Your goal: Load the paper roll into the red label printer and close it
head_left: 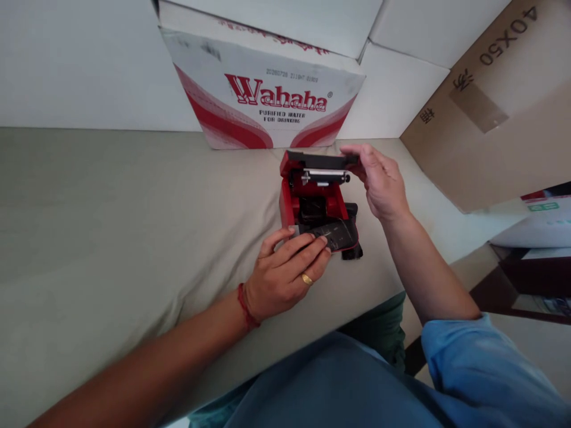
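Note:
A red and black label printer (286, 205) sits on the cloth-covered table with its lid (319, 160) raised. Across the underside of that lid runs a roller (325, 177). The red compartment below shows dark parts inside; I cannot make out a paper roll. My left hand (288, 270) holds the front of the printer, its fingers lying over the dark front panel (341, 235) and its thumb hidden. At the lid's right end, my right hand (379, 178) grips the edge between thumb and fingers. A black piece (352, 252) sticks out beside the printer's right side.
Behind the printer stands a white and red water carton (276, 101), with white boxes (405, 89) around it. A large brown cardboard box (495, 119) leans in at the right. The beige cloth (111, 238) spreads out to the left; the table's front edge is near my body.

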The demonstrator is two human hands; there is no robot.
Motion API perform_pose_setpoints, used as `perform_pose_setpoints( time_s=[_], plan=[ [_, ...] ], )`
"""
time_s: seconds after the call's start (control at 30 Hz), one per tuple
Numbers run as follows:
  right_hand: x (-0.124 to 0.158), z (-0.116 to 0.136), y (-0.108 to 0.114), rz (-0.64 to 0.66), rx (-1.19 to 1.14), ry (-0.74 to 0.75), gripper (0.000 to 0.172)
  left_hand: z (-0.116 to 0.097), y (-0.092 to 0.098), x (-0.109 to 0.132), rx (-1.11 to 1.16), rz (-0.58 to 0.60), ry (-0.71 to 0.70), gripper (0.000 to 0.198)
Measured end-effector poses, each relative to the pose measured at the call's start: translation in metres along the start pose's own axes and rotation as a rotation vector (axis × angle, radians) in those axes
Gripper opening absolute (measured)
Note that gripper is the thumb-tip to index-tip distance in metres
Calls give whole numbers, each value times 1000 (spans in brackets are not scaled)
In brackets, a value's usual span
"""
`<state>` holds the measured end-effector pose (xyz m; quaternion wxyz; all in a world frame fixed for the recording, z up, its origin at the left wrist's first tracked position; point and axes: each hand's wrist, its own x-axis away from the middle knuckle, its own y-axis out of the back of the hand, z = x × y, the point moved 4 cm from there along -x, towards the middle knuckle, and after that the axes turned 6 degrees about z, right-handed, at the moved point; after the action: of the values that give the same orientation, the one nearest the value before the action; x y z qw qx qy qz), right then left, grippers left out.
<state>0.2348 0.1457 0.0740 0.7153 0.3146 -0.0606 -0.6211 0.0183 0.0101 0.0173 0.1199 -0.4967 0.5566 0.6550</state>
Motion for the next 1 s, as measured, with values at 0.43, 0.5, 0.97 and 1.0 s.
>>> perform_pose_setpoints(
  time_s=[0.43, 0.5, 0.97, 1.0],
  plan=[
    [80, 31, -2, 98, 357, 225, 41, 2, 6, -5, -62, -36, -39, 18],
    [82, 31, -2, 112, 369, 244, 39, 3, 8, -7, -61, -52, -43, 17],
    [83, 31, -4, 126, 442, 233, 40, 1, 0, 1, -68, -14, 5, 29],
    [84, 31, -5, 136, 445, 221, 40, 1, 0, 1, -70, -8, 6, 29]
  ],
)
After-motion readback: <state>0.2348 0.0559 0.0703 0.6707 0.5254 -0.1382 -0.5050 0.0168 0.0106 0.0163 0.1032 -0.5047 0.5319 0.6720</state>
